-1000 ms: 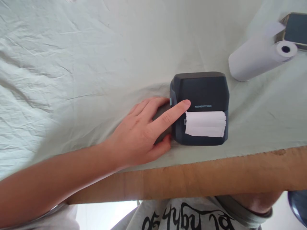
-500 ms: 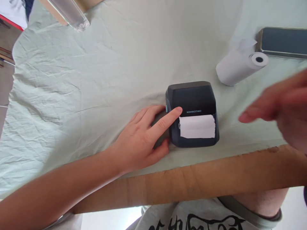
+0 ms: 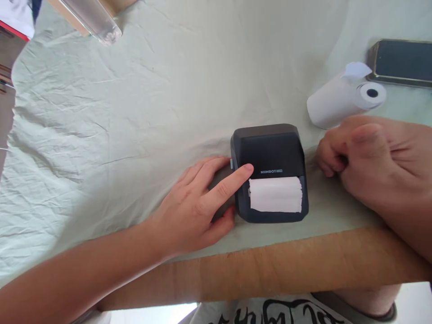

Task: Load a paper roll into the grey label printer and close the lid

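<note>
A black label printer marked NIIMBOT lies on the cloth, with a white strip of paper across the lower part of its top. My left hand rests against the printer's left side, fingers spread. Its index fingertip touches the top, just left of the printed name and above the paper. Right of the printer and apart from it, my right hand is closed with the fingers curled in; nothing shows in it. Just beyond that hand lies a white paper roll with a loose end and a dark core hole.
A phone lies at the right edge, behind the roll. At the back left a clear plastic case leans over a cardboard piece. Pale green cloth covers the table, and its wooden front edge runs close below the printer.
My right hand has come in from the right edge to beside the printer, and its fingers have curled. The view has shifted slightly. My left index finger stays on the printer.
</note>
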`<state>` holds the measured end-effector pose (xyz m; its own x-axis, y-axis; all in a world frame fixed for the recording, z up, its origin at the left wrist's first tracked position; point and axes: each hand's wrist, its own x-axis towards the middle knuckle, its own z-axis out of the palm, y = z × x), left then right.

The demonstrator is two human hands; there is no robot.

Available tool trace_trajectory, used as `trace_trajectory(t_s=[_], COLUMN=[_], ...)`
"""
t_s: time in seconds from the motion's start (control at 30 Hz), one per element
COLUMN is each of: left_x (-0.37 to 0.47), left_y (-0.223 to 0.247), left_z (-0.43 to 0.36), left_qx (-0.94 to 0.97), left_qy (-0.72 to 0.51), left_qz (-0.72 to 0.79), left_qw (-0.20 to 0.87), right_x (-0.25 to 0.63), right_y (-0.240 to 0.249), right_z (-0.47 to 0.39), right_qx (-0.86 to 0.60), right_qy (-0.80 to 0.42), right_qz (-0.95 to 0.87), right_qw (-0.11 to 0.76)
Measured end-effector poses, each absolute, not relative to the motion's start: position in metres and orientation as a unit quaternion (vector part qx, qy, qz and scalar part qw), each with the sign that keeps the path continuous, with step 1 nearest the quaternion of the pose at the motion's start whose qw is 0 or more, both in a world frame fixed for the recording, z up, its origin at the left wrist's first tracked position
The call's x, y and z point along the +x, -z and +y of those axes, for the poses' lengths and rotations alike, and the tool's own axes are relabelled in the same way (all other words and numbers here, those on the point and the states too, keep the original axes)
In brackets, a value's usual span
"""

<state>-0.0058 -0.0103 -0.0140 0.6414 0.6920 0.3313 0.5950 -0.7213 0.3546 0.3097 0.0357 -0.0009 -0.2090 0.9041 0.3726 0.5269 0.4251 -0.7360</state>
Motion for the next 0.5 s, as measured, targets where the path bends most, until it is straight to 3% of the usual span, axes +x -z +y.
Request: trace_trajectory(t_s=[0.27, 0.5], left_x=[-0.007, -0.005], left_y=[0.007, 0.005], left_z=[-0.014, -0.019], left_qx=[0.894, 0.911], left_qy=[-0.193, -0.153], left_qz=[0.382, 0.374], left_qw=[0.132, 0.076], right_x=[0.31, 0.307], right_y=[0.001, 0.004], right_z=[0.047, 0.05], right_qx=[-0.486, -0.533], right_qy=[-0.238, -0.229], right_qz=[-0.773, -0.755], right_qw=[0.331, 0.305])
